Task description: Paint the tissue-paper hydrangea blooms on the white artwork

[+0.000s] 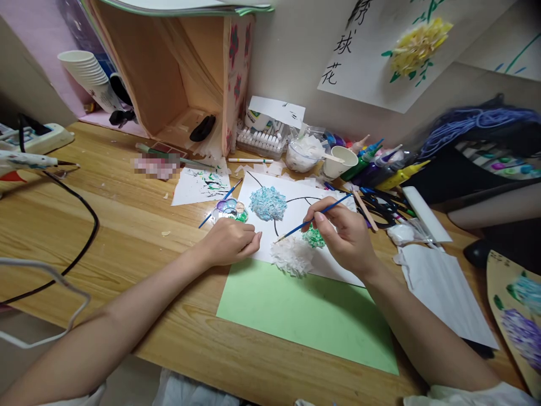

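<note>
My right hand [340, 234] grips a blue paintbrush [304, 223], its tip at the upper edge of a white ruffled paper flower [292, 257]. Beside that hand, partly covered by it, is a green paper flower [313, 237]. A light-blue paper flower [268, 203] sits higher on the white sheet [264, 245], which has black curved stem lines. My left hand [231, 241] rests with curled fingers at the sheet's left edge; whether anything is in them is hidden. Just behind it stands a flower-shaped paint palette [230, 210] with a second paintbrush [224, 200] lying across it.
A green sheet [304, 321] lies under the white one. Paint bottles [380, 163], a paper cup [340, 162] and a tub of white material [305, 152] line the back. An open box [181, 73] stands behind left; a black cable [91, 237] crosses the left side.
</note>
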